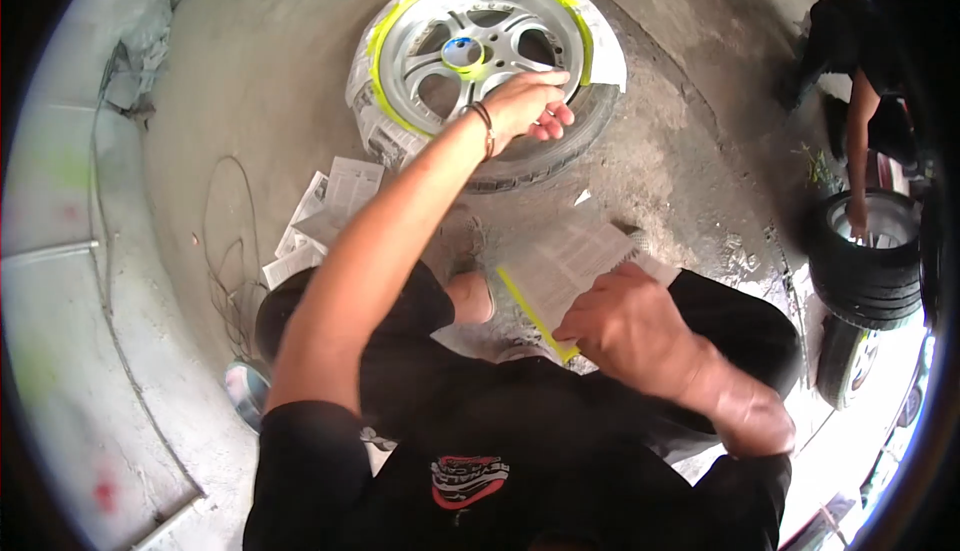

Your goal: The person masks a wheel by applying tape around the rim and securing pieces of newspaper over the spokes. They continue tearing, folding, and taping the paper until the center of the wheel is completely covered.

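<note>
A silver alloy wheel [473,23] lies flat on the floor in its tyre [590,136]. Yellow masking tape [376,71] and newspaper sheets [368,121] run around most of its rim; the tyre's lower right part is bare. My left hand [530,109] is over the lower right edge of the rim, fingers apart and holding nothing I can see. My right hand [640,331], above my right leg, is closed on a newspaper piece [580,256] with a yellow tape strip [528,308] along one edge. Its fingertips are partly hidden.
More newspaper sheets [345,191] lie left of my legs, near a thin looped wire [240,261] and a can [245,391]. At right, another person's hand [857,219] reaches into a tyre on a stack [865,286]. A wall [60,201] curves along the left.
</note>
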`<state>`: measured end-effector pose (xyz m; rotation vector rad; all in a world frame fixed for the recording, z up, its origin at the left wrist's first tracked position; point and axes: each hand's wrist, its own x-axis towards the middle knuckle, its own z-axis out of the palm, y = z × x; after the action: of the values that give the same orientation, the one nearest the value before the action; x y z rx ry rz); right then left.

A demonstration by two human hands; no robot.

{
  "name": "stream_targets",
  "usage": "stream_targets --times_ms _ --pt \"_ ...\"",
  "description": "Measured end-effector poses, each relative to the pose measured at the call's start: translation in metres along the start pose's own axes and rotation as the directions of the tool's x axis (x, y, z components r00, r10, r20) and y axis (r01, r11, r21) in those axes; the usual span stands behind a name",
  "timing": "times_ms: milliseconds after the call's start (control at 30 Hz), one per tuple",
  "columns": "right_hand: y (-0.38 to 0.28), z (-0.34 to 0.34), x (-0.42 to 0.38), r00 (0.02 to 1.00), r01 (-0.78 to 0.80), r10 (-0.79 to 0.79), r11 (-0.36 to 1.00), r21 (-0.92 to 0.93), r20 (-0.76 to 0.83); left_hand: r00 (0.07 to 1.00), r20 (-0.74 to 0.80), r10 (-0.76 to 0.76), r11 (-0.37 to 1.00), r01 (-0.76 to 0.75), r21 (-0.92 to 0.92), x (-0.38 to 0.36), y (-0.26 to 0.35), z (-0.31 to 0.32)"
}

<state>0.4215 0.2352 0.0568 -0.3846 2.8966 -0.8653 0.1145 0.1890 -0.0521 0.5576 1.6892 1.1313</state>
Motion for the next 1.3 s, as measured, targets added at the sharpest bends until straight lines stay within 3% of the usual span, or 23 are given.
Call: stream_targets --times_ms 33,133,200,267,367,600,800,867,933,1033,1067,1133,1300 --pt "0.004 0.007 -0.004 0.999 0.042 -0.040 0.987 -0.157 0.015 0.999 0.044 -0.029 0.990 0.035 -0.135 0.023 -0.014 0.006" --pt "0.006 -0.001 -0.008 0.993 -0.004 0.023 0.988 -0.156 0.118 0.994 0.080 -0.078 0.911 0.104 -0.400 0.087 -0.057 0.023" --pt "0.004 -0.010 -0.008 0.987 -0.001 0.029 0.984 -0.178 0.158 0.994 0.042 -0.099 0.892 0.107 -0.440 0.114 -0.072 0.037" --pt "0.004 -0.017 -0.007 0.979 -0.002 0.032 0.990 -0.144 0.201 0.993 0.018 -0.119 0.894 0.115 -0.432 0.128 -0.073 0.050" --pt "0.012 -0.023 -0.005 0.975 -0.002 0.023 0.996 -0.094 0.221 0.980 -0.091 -0.178 0.957 0.151 -0.247 0.141 -0.065 0.062" --pt "0.031 -0.032 0.004 0.990 0.024 -0.014 0.997 -0.071 0.143 0.981 -0.046 -0.187 0.936 0.164 -0.311 0.163 -0.039 0.059" --pt "0.046 -0.044 0.015 0.984 0.090 -0.072 0.991 -0.102 0.163 0.926 -0.124 -0.357 0.873 0.283 -0.397 0.145 -0.047 0.051" --pt "0.052 -0.043 0.016 0.982 0.102 -0.082 0.988 -0.112 0.170 0.911 -0.131 -0.391 0.884 0.331 -0.330 0.124 -0.042 0.048" --pt "0.060 -0.042 0.019 0.979 0.119 -0.095 0.985 -0.126 0.182 0.920 -0.170 -0.354 0.908 0.295 -0.298 0.123 -0.039 0.042" --pt "0.070 -0.042 0.022 0.980 0.120 -0.098 0.985 -0.126 0.173 0.973 -0.219 -0.076 0.852 -0.051 -0.521 0.147 -0.035 0.035" --pt "0.071 -0.041 0.023 0.983 0.108 -0.088 0.987 -0.118 0.161 0.960 -0.265 -0.091 0.804 -0.086 -0.588 0.159 -0.033 0.036" --pt "0.073 -0.041 0.024 0.985 0.094 -0.077 0.990 -0.105 0.151 0.968 -0.237 -0.086 0.774 -0.084 -0.628 0.172 -0.022 0.034" --pt "0.075 -0.042 0.024 0.985 0.091 -0.079 0.993 -0.075 0.151 0.991 -0.129 0.024 0.855 -0.087 -0.511 0.185 -0.017 0.029"
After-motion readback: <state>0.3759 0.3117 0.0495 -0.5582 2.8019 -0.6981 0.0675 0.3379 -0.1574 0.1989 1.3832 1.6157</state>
